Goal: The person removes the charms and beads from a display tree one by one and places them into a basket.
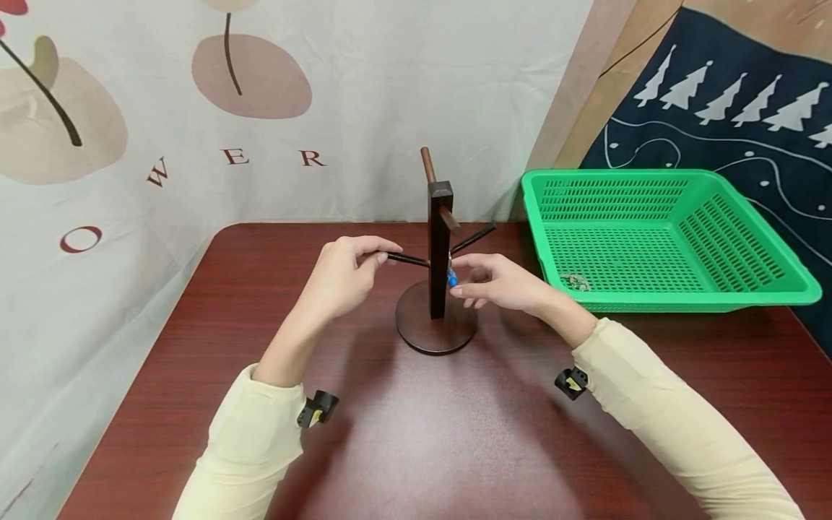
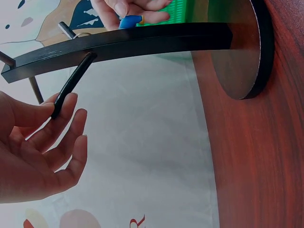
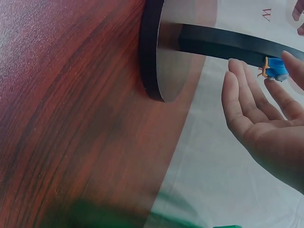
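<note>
A dark wooden stand (image 1: pixel 438 253) with a round base and several pegs stands upright on the table. My left hand (image 1: pixel 347 274) pinches the tip of its left peg (image 2: pixel 73 85) between thumb and fingers. On the stand's other side, a small blue keychain charm (image 1: pixel 452 279) with a bit of yellow (image 3: pixel 275 69) hangs close to the post. My right hand (image 1: pixel 497 282) holds this charm between thumb and index finger, its other fingers loosely bent. A metal ring (image 2: pixel 83 34) shows by the right-hand peg (image 2: pixel 66 29); whether it encircles the peg is hard to tell.
A green plastic basket (image 1: pixel 682 297) sits at the table's back right, with a small silvery metal pile (image 1: pixel 575 282) in its near left corner. Behind the reddish-brown table (image 1: pixel 416 433) hangs a printed white cloth (image 1: pixel 390 87).
</note>
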A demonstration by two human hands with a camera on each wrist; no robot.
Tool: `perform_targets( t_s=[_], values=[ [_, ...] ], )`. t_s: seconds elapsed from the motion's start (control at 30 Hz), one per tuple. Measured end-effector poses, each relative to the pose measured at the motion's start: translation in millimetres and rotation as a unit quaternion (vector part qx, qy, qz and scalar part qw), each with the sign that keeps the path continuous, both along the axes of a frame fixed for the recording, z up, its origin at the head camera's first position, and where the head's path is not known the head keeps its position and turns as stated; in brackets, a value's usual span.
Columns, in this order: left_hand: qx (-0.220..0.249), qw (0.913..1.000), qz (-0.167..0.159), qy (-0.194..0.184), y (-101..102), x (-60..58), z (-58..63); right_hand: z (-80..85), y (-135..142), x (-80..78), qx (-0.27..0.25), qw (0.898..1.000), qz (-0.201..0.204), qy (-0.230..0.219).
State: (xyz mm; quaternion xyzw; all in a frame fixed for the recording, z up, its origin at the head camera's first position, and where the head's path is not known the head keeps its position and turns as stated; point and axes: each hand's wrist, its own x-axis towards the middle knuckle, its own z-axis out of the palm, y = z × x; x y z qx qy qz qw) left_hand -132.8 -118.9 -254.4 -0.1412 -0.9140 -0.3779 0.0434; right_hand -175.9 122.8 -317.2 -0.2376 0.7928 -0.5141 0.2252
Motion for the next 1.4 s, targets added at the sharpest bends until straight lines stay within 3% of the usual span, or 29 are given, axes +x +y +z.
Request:
perform_targets(
  t_s=[0.53, 1.4],
  values=[
    [0.001, 1.0, 0.001, -0.008, 1, 1.7, 0.7, 6.4, 8, -1.8, 0.021, 1.0, 0.001, 0.014],
    [-0.001, 0.9999, 0.001, -0.01, 0, 2.1, 0.8, 59.7, 43, -5.8, 0.072, 0.996, -0.031, 0.051]
  ],
)
